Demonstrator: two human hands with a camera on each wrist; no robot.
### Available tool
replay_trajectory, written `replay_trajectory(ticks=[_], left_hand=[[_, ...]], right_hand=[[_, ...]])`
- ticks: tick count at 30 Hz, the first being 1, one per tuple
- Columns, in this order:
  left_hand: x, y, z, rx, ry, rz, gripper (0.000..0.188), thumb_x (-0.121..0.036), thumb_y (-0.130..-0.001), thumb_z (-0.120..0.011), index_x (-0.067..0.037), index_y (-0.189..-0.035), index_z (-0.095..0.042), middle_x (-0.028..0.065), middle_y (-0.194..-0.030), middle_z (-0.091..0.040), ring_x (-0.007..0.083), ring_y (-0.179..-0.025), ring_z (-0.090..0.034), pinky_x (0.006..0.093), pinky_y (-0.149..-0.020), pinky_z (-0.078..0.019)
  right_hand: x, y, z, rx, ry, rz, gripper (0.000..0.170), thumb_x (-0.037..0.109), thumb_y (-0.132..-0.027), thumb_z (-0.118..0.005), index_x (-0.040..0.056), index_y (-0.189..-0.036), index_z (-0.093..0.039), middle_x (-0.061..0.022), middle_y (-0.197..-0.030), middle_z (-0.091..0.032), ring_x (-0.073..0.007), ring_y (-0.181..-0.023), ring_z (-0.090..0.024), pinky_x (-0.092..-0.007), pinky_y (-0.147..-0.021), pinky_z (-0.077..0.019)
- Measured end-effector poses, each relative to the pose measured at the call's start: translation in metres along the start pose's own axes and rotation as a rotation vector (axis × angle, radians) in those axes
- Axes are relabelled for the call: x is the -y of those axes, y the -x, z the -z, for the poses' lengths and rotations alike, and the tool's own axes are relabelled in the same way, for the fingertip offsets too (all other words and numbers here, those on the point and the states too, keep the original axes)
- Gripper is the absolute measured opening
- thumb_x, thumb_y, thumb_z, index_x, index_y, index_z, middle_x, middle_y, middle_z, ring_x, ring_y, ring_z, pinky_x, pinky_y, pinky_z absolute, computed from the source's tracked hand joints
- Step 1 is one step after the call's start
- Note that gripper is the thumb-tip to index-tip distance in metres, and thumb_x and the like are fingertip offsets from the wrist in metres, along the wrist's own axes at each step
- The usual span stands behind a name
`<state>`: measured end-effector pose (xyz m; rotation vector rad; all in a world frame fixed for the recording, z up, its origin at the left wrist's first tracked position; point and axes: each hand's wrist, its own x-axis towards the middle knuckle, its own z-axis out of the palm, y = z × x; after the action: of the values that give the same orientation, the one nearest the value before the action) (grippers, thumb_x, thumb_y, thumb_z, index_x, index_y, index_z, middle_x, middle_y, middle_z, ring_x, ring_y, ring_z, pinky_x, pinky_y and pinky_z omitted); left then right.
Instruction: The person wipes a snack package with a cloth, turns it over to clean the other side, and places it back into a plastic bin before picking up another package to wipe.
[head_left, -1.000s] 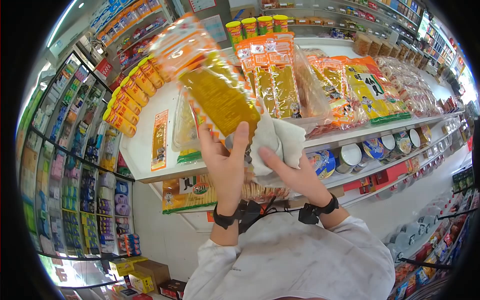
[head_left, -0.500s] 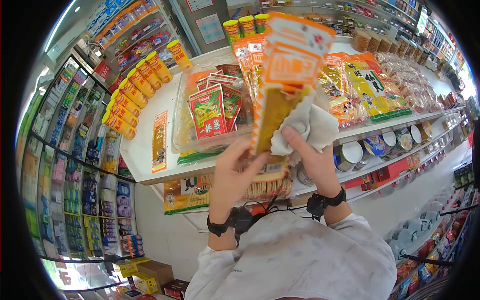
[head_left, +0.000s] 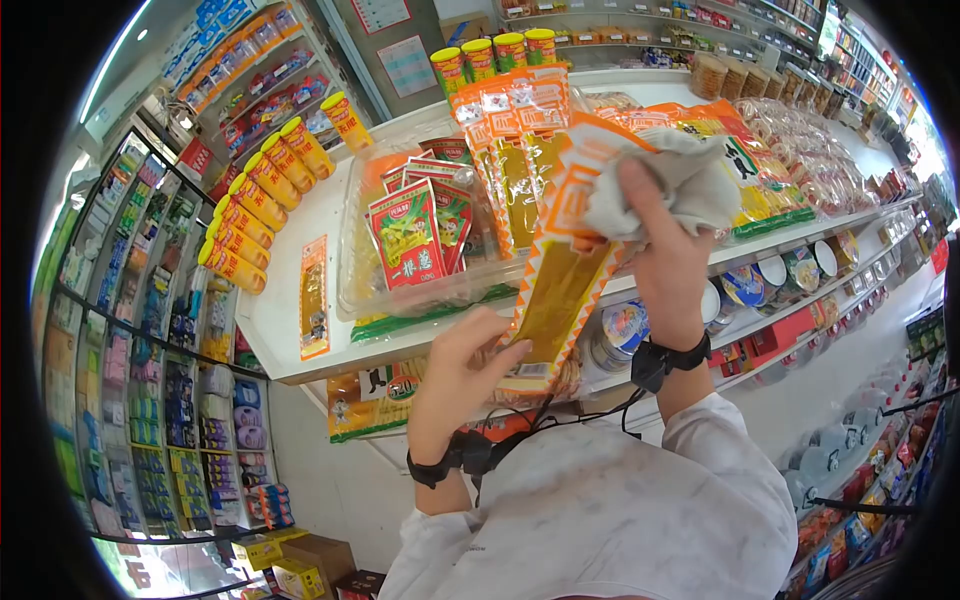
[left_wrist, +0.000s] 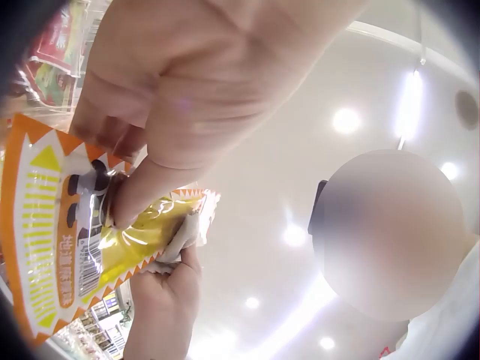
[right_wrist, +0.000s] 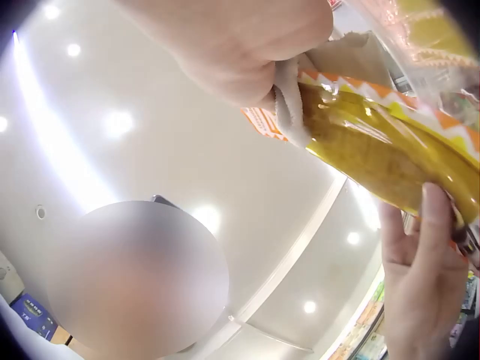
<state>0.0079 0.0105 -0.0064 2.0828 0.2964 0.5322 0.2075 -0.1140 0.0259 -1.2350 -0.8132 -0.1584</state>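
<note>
A long orange-edged snack packet (head_left: 566, 305) with a yellow-brown middle slants over the counter's front edge. My left hand (head_left: 458, 365) pinches its lower end between thumb and fingers; the left wrist view shows the thumb on the printed face of the packet (left_wrist: 142, 240), near a barcode. Around the packet's upper end, my right hand (head_left: 670, 270) grips a whitish cloth (head_left: 695, 185), thumb on top. In the right wrist view the cloth (right_wrist: 289, 105) is folded over the packet's edge.
Behind the packet, a clear plastic tray (head_left: 350, 295) holds red-and-green snack packs (head_left: 408, 240) and upright orange packets (head_left: 515, 170). Yellow canisters (head_left: 265, 195) line the counter's left edge. One similar packet (head_left: 315, 300) lies flat nearby. Bagged snacks (head_left: 800, 160) fill the right side.
The packet has swung from leaning left to leaning right. My right hand has moved up and right with the cloth, from the packet's lower part to its upper end. My left hand stays low.
</note>
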Motion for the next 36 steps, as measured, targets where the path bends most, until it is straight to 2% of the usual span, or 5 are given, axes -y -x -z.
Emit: replay_trajectory(ticks=[3,12,21,29,36], left_hand=[[0.000,0.005,0.009,-0.024,-0.076,-0.066,0.020,0.001,-0.079,-0.073,0.005,-0.094,-0.061,0.0061,-0.082,-0.055,0.0145,-0.070,-0.049,0.0276,-0.065,-0.0413],[0.000,-0.004,-0.010,-0.389,0.442,-0.023,0.043,0.008,-0.082,-0.069,0.005,-0.122,-0.053,0.0096,-0.116,-0.061,0.0164,-0.105,-0.059,0.0284,-0.084,-0.0501],[-0.012,-0.028,-0.023,-0.566,-0.407,-0.186,0.066,0.009,-0.081,-0.067,0.002,-0.140,-0.040,0.0136,-0.128,-0.053,0.0175,-0.114,-0.054,0.0321,-0.098,-0.0435],[-0.010,-0.016,-0.037,-0.579,0.783,0.057,0.044,-0.035,-0.101,-0.052,-0.005,-0.131,-0.044,0.0081,-0.120,-0.057,0.0168,-0.108,-0.057,0.0302,-0.091,-0.0465],[-0.019,-0.025,-0.015,-0.728,0.896,0.093,0.028,-0.022,-0.099,-0.058,-0.007,-0.122,-0.053,0.0040,-0.113,-0.061,0.0107,-0.101,-0.060,0.0291,-0.083,-0.0494]], right_hand=[[-0.015,-0.006,0.018,-0.165,0.871,0.449,0.057,-0.005,-0.084,-0.063,0.0140,-0.137,-0.055,-0.0138,-0.125,-0.059,-0.0273,-0.119,-0.053,-0.0389,-0.106,-0.0375],[-0.026,0.042,-0.013,-0.111,-0.417,-0.269,0.062,-0.001,-0.090,-0.061,0.0036,-0.146,-0.034,-0.0106,-0.138,-0.046,-0.0191,-0.120,-0.051,-0.0320,-0.105,-0.0407],[-0.014,0.067,-0.040,0.192,-0.111,-0.355,0.039,0.003,-0.090,-0.064,0.0001,-0.126,-0.049,-0.0102,-0.120,-0.059,-0.0140,-0.107,-0.059,-0.0270,-0.086,-0.0494],[0.001,0.057,-0.047,0.615,0.207,0.312,0.070,-0.002,-0.069,-0.071,0.0030,-0.136,-0.050,-0.0227,-0.150,-0.036,-0.0386,-0.140,-0.034,-0.0458,-0.112,-0.0312],[-0.017,0.055,-0.035,0.370,-0.121,-0.050,0.054,-0.002,-0.086,-0.058,0.0022,-0.138,-0.047,-0.0159,-0.147,-0.041,-0.0275,-0.133,-0.043,-0.0424,-0.109,-0.0354]])
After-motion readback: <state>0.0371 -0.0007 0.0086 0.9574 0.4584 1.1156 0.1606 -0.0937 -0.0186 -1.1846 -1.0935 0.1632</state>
